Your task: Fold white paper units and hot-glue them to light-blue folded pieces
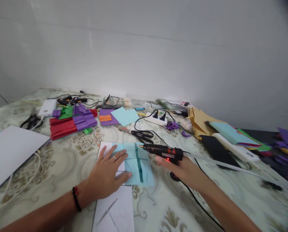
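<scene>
My left hand (110, 170) lies flat with fingers spread, pressing a light blue folded paper (131, 170) onto white paper (116, 209) marked with dark lines. A darker teal strip runs down the blue paper, which has several creases. Gripped in my right hand (182, 169) is a black hot glue gun (163, 151) with a red light lit on it. Its nozzle points left, close to the top of the teal strip; whether it touches the paper I cannot tell. A long clear glue stick (213, 161) extends from the gun's back.
Black-handled scissors (142, 135) lie just beyond the blue paper. A white power strip (155, 118) with plugs stands behind. Folded red paper (61, 128) and purple paper (85, 120) are at back left, a large white sheet (15, 151) at left, brown paper (202, 122) at right.
</scene>
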`<state>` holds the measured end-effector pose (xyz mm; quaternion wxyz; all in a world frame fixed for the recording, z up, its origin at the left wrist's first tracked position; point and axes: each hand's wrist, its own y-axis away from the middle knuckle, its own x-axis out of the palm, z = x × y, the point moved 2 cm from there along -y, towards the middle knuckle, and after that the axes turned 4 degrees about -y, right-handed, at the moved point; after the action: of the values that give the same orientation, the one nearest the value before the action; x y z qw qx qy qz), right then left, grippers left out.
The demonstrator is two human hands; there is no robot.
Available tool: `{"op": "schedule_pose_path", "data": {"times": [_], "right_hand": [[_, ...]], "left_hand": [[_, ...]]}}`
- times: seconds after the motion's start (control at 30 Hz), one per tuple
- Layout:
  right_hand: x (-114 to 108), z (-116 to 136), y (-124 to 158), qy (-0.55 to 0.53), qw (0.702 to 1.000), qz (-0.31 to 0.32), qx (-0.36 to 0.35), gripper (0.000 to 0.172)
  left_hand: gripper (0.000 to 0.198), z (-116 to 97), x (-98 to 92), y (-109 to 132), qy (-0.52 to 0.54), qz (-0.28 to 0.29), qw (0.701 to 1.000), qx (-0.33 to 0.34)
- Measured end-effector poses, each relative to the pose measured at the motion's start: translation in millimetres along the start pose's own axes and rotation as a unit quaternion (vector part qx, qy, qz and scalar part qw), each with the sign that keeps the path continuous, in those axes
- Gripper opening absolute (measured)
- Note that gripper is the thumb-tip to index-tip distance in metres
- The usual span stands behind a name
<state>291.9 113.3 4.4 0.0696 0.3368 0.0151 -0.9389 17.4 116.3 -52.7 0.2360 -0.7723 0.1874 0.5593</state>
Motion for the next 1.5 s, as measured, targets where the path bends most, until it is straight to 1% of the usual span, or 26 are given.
{"op": "schedule_pose_path", "data": {"times": [0.07, 0.13, 0.2, 0.27, 0.37, 0.5, 0.57, 0.63, 0.73, 0.8, 0.87, 0.9, 0.93, 0.97, 1.03, 1.07, 1.13, 1.23, 1.3, 1.4, 1.5], "right_hand": [[7, -2, 7, -0.018, 1.000, 0.014, 0.001, 0.047], [15, -7, 10, -0.015, 1.000, 0.019, 0.017, 0.053], [22, -12, 10, 0.002, 0.999, 0.016, 0.040, 0.059], [27, -14, 8, 0.009, 0.998, 0.028, 0.048, 0.061], [34, -15, 5, -0.008, 0.998, 0.059, 0.021, 0.053], [35, -14, 3, -0.046, 0.997, 0.060, -0.010, 0.043], [34, -15, 2, -0.059, 0.997, 0.053, -0.013, 0.041], [31, -14, 2, -0.066, 0.997, 0.048, -0.010, 0.041], [23, -6, 1, -0.066, 0.996, 0.062, -0.027, 0.041], [12, 3, 3, -0.058, 0.996, 0.062, -0.040, 0.042], [-2, 10, 8, -0.041, 0.997, 0.049, -0.033, 0.045], [-9, 12, 13, -0.032, 0.998, 0.043, -0.024, 0.048], [-15, 12, 18, -0.023, 0.999, 0.038, -0.013, 0.049], [-21, 12, 25, -0.016, 0.999, 0.030, -0.004, 0.051], [-30, 7, 41, -0.001, 1.000, 0.011, 0.006, 0.051], [-33, 3, 49, 0.006, 1.000, 0.001, 0.007, 0.051], [-37, -4, 64, 0.018, 1.000, -0.013, 0.002, 0.050], [-39, -12, 79, 0.021, 1.000, -0.011, -0.010, 0.048], [-41, -15, 83, 0.013, 1.000, 0.005, -0.020, 0.046], [-44, -18, 84, -0.029, 0.999, 0.025, -0.032, 0.046], [-48, -20, 85, -0.076, 0.996, 0.031, -0.040, 0.045]], "left_hand": [[0.053, -2, 1.1, 1, 0.012, -0.013, 1.000, -0.005], [0.055, -3, 2.4, 2, 0.017, -0.022, 1.000, -0.005], [0.057, -2, 3.0, 2, 0.016, -0.023, 1.000, -0.004], [0.059, 0, 2.3, 1, 0.015, -0.017, 1.000, -0.007], [0.063, 4, -0.5, -1, 0.014, -0.002, 1.000, -0.007], [0.063, 15, -5.7, -3, -0.003, 0.007, 1.000, 0.018], [0.063, 23, -11.9, -3, -0.012, 0.002, 1.000, 0.028], [0.060, 31, -22.6, -7, -0.011, 0.004, 0.999, 0.035], [0.053, 35, -44.2, -24, 0.017, 0.021, 0.999, 0.043], [0.060, 30, -55.9, -43, 0.036, 0.027, 0.998, 0.042], [0.067, 21, -58.0, -64, 0.028, 0.068, 0.997, 0.020], [0.074, 16, -55.0, -74, 0.015, 0.104, 0.994, 0.017], [0.082, 10, -50.9, -83, 0.008, 0.124, 0.992, 0.020], [0.088, 6, -46.0, -89, 0.002, 0.133, 0.991, 0.018], [0.092, 0, -36.7, -98, -0.009, 0.138, 0.990, 0.004], [0.088, -2, -33.5, -100, -0.009, 0.141, 0.990, -0.002], [0.072, -7, -31.7, -101, 0.002, 0.149, 0.989, -0.002], [0.042, -16, -40.7, -97, 0.044, 0.146, 0.988, 0.019], [0.031, -25, -49.3, -93, 0.087, 0.148, 0.984, 0.038], [0.034, -38, -56.4, -87, 0.147, 0.161, 0.974, 0.056], [0.042, -46, -50.0, -84, 0.187, 0.171, 0.965, 0.064]]}}
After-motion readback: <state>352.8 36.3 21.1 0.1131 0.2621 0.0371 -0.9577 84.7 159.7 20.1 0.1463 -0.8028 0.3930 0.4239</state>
